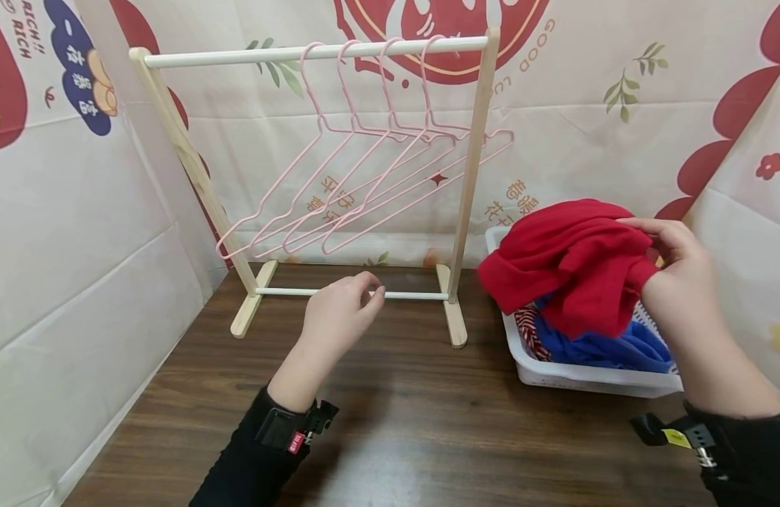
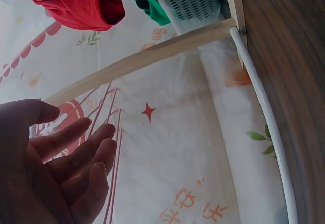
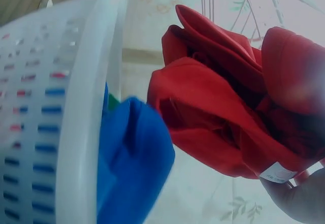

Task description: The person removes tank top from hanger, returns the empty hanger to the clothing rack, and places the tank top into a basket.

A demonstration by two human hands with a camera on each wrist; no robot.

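Observation:
A bunched red garment hangs from my right hand, which pinches it above the white basket. Its exact kind is hidden by the folds; the right wrist view shows a small white label on it. Under it in the basket lie a blue garment and a red-and-white striped cloth. My left hand hovers before the rack's lower bar, holding nothing; in the left wrist view its fingers are loosely bent. Pink hangers hang on the rack behind it.
The wooden rack with a white top bar stands at the back of the brown table. A green cloth shows by the basket in the left wrist view. Printed fabric encloses the back and sides.

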